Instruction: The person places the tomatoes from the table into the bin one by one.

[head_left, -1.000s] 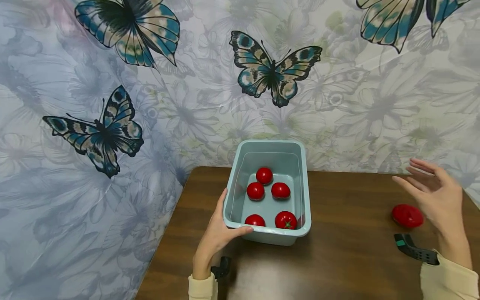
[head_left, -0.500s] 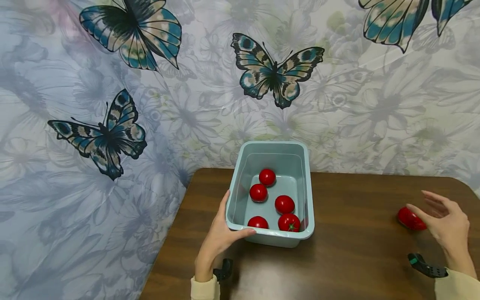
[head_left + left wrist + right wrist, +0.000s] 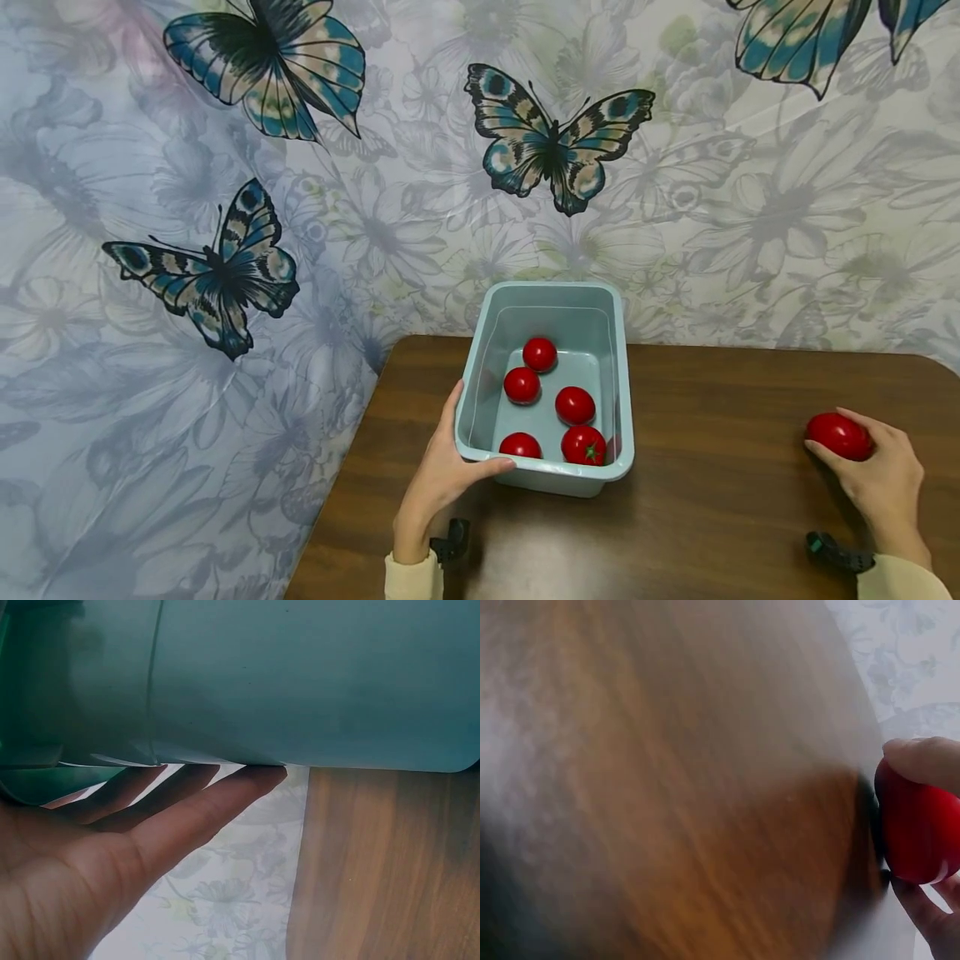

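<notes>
In the head view my left hand [image 3: 441, 475] holds the near left corner of a pale blue-green plastic bin [image 3: 628, 400]. Its thumb lies along the front rim, and in the left wrist view the fingers [image 3: 202, 814] stretch along the bin's outer wall [image 3: 322, 682]. Several red tomatoes lie inside, among them one with a green calyx [image 3: 583, 446] near the front. Off to the right, my right hand [image 3: 885, 475] grips another red tomato [image 3: 838, 435] between thumb and fingers. The right wrist view shows the thumb across that tomato [image 3: 915, 832] and fingers beneath.
The brown wooden table [image 3: 712, 500] ends at a rounded far right corner. Behind it hangs a backdrop [image 3: 405, 192] printed with butterflies and flowers. Dark bands with camera mounts [image 3: 836, 552] sit at both wrists.
My right hand has come down and closed its fingers round the tomato on the right. Inside the bin, one tomato has rolled toward the front. The left hand keeps its place.
</notes>
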The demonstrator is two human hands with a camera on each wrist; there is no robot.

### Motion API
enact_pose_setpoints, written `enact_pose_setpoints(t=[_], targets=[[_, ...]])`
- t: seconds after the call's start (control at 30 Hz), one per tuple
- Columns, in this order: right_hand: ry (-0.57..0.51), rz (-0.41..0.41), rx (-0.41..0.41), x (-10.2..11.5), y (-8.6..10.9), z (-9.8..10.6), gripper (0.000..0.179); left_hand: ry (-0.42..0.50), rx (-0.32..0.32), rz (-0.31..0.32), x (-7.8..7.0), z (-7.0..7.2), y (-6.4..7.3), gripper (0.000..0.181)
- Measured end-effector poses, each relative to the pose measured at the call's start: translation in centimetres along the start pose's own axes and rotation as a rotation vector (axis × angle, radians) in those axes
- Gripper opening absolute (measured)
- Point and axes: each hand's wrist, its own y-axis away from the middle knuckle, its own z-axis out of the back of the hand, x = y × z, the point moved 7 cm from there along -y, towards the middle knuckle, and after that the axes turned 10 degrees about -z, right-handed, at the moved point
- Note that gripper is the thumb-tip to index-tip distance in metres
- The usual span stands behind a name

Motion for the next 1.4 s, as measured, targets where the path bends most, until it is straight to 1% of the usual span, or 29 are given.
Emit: enact_pose_setpoints(t=[0.17,0.33,0.43,0.57,0.67,0.73,0.8,0.87,0.93,1.0,1.03,1.1,1.17,1.2,1.3,1.37,1.4], targets=[[-0.014,0.0,-0.028,0.1,0.0,0.4,0.058,-0.001,0.006,-0.005,0.0,-0.1,-0.3,0.121],[0.008,-0.013,0.014,0.5,-0.4,0.1,0.06,-0.009,0.005,-0.011,0.1,0.1,-0.5,0.121],[0.006,-0.026,0.032,1.2,-0.5,0.0,0.061,-0.012,0.002,-0.005,0.1,0.2,-0.5,0.12],[-0.033,-0.044,-0.003,3.1,-0.8,0.7,0.061,-0.011,0.002,-0.002,0.2,0.3,-0.5,0.12],[-0.065,-0.037,-0.041,5.2,-1.0,1.3,0.06,-0.01,0.007,-0.005,0.2,0.4,-0.5,0.12],[-0.084,-0.038,-0.05,6.8,-1.1,1.4,0.06,-0.019,0.008,-0.003,0.2,0.5,-0.4,0.12],[-0.117,-0.038,-0.057,8.8,-1.0,1.2,0.061,-0.025,0.004,-0.003,0.1,0.8,-0.4,0.12],[-0.161,-0.013,-0.067,11.2,-0.5,0.7,0.061,-0.031,0.001,-0.007,0.1,1.0,-0.2,0.12],[-0.222,0.047,-0.072,14.1,0.3,0.0,0.061,-0.029,0.002,-0.007,0.1,1.1,-0.2,0.12],[-0.302,0.142,-0.067,17.8,1.5,-0.8,0.061,-0.024,0.008,-0.004,0.2,1.0,-0.1,0.121],[-0.349,0.192,-0.048,19.7,2.2,-1.3,0.06,-0.023,0.013,-0.002,0.3,0.9,-0.1,0.121],[-0.453,0.282,0.016,23.7,3.7,-2.2,0.06,-0.02,0.02,0.001,0.4,0.8,0.0,0.121],[-0.549,0.367,0.109,27.7,5.3,-3.0,0.059,-0.016,0.023,-0.004,0.5,0.6,0.0,0.121],[-0.58,0.406,0.158,29.6,6.1,-3.5,0.059,-0.011,0.022,-0.006,0.5,0.5,0.0,0.121],[-0.607,0.509,0.281,34.1,8.2,-4.8,0.058,0.003,0.017,-0.022,0.5,0.2,-0.2,0.121],[-0.602,0.56,0.332,36.1,9.0,-5.9,0.057,0.005,0.015,-0.028,0.4,0.3,-0.2,0.121],[-0.597,0.574,0.345,36.7,9.3,-6.4,0.057,0.006,0.015,-0.027,0.4,0.3,-0.1,0.121]])
